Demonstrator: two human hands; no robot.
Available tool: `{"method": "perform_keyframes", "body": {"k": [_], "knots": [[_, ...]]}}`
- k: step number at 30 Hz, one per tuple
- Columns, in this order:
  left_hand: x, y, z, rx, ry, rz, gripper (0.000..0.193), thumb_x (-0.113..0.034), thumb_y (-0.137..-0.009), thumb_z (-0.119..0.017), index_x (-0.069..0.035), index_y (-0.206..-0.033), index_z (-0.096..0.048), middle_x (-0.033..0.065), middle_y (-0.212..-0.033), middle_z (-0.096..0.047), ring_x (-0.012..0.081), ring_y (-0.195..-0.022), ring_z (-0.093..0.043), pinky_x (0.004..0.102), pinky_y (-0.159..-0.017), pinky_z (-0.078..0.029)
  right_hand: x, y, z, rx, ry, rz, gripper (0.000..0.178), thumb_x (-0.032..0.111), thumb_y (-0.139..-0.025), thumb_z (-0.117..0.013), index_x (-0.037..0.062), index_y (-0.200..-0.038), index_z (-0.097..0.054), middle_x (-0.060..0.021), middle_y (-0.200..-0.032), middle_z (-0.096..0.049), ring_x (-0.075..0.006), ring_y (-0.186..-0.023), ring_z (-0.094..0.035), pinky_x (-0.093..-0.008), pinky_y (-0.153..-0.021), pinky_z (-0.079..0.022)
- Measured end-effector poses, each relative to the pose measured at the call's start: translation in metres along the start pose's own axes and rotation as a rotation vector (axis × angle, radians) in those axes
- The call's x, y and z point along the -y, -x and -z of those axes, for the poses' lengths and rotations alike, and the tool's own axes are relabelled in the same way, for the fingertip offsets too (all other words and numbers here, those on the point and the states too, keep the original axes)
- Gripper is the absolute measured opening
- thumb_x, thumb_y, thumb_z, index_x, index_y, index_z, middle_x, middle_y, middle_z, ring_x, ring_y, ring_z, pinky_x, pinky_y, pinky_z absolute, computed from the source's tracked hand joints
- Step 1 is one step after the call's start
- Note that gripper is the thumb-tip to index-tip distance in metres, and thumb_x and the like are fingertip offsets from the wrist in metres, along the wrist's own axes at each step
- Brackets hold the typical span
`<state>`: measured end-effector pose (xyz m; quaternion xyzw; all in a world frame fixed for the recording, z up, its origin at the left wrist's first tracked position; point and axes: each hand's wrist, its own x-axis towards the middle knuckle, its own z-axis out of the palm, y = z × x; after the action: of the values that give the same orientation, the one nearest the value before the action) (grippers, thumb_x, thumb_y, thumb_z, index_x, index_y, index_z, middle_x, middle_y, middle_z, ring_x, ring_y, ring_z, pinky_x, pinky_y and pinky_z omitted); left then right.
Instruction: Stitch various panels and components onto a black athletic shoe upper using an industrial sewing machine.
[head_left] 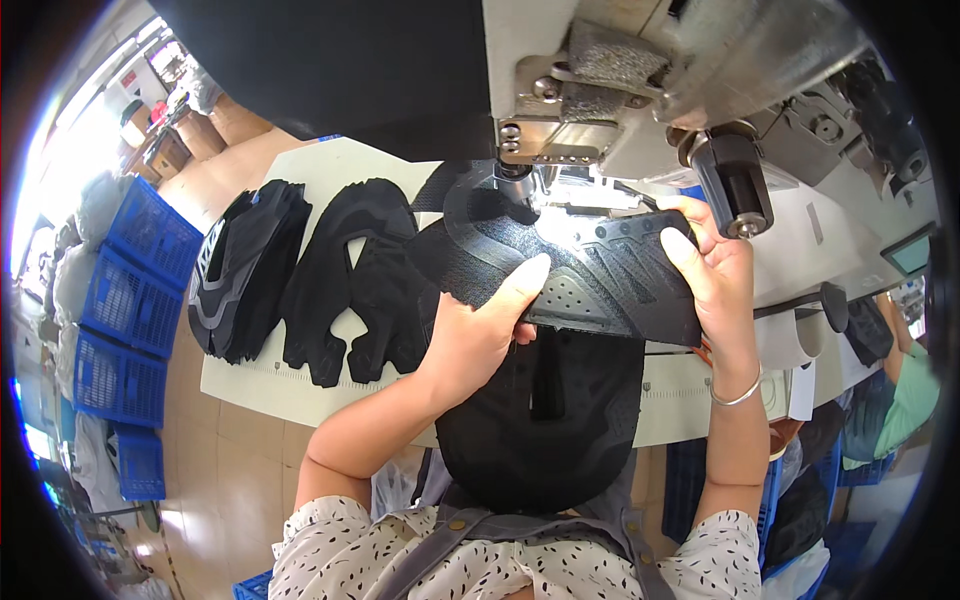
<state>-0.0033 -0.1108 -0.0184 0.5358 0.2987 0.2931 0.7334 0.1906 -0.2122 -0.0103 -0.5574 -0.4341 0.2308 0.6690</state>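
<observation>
Both my hands grip a black shoe upper (610,300) with a raised pattern and small punched holes, held at the sewing machine's brightly lit needle area (560,205). My left hand (480,330) pinches its near left edge, thumb on top and fingers mostly underneath. On the right end, my right hand (715,275) is closed over the edge with its thumb on top. Below it, more black upper material (540,440) hangs over the table's front edge toward my lap. Glare hides the exact spot under the needle.
A dark upper (370,270) lies flat to the left, beside a stack of uppers (240,280). The machine head (600,110) and a black cylindrical part (735,185) overhang the pale table (265,375). Blue crates (125,310) stand at left; another person's arm (890,335) shows far right.
</observation>
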Motion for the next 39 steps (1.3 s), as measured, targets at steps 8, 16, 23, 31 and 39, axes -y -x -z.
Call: {"method": "perform_keyframes", "body": {"k": [8, 16, 23, 31, 39], "knots": [[-0.003, -0.007, 0.006, 0.011, -0.017, -0.006, 0.018, -0.021, -0.084, -0.059, -0.003, -0.081, -0.063, -0.0025, -0.066, -0.056, 0.0045, -0.049, -0.047, 0.0196, -0.048, -0.041, -0.001, 0.007, -0.004, 0.009, 0.007, 0.039, 0.025, 0.002, -0.084, -0.054, -0.0017, -0.109, -0.053, -0.004, -0.09, -0.061, -0.0057, -0.081, -0.056, -0.0189, -0.073, -0.044], [-0.002, -0.011, 0.01, 0.042, -0.008, -0.037, 0.017, -0.019, -0.084, -0.059, -0.004, -0.078, -0.061, -0.0018, -0.064, -0.056, 0.0044, -0.046, -0.046, 0.0195, -0.045, -0.04, -0.005, 0.007, -0.004, 0.015, 0.032, 0.073, 0.027, 0.0, -0.084, -0.052, -0.0022, -0.112, -0.052, -0.0069, -0.095, -0.061, -0.0077, -0.085, -0.057, -0.0204, -0.076, -0.045], [-0.011, -0.018, 0.01, 0.04, 0.01, -0.068, 0.014, -0.018, -0.083, -0.057, -0.004, -0.082, -0.06, -0.0007, -0.065, -0.057, 0.0047, -0.045, -0.047, 0.0174, -0.041, -0.037, 0.0, 0.014, -0.004, 0.045, 0.013, -0.004, 0.027, 0.0, -0.085, -0.051, -0.0031, -0.111, -0.051, -0.0087, -0.095, -0.062, -0.0091, -0.086, -0.057, -0.0211, -0.077, -0.045], [-0.005, -0.021, 0.014, 0.056, -0.028, -0.095, 0.02, -0.021, -0.085, -0.055, -0.003, -0.077, -0.06, 0.0016, -0.06, -0.058, 0.0072, -0.044, -0.05, 0.0182, -0.04, -0.037, 0.007, 0.03, -0.008, 0.034, 0.019, -0.042, 0.03, 0.003, -0.085, -0.053, -0.0022, -0.114, -0.049, -0.0076, -0.089, -0.062, -0.0076, -0.08, -0.056, -0.0198, -0.073, -0.045], [0.007, 0.011, 0.003, 0.259, -0.036, -0.12, 0.019, -0.013, -0.086, -0.058, 0.005, -0.091, -0.06, 0.0002, -0.085, -0.061, 0.0041, -0.075, -0.052, 0.0211, -0.067, -0.045, 0.024, 0.057, -0.016, 0.176, 0.055, -0.242, 0.033, 0.003, -0.086, -0.051, -0.0003, -0.119, -0.048, -0.0036, -0.065, -0.057, -0.0072, -0.051, -0.054, -0.0178, -0.049, -0.044]]}}
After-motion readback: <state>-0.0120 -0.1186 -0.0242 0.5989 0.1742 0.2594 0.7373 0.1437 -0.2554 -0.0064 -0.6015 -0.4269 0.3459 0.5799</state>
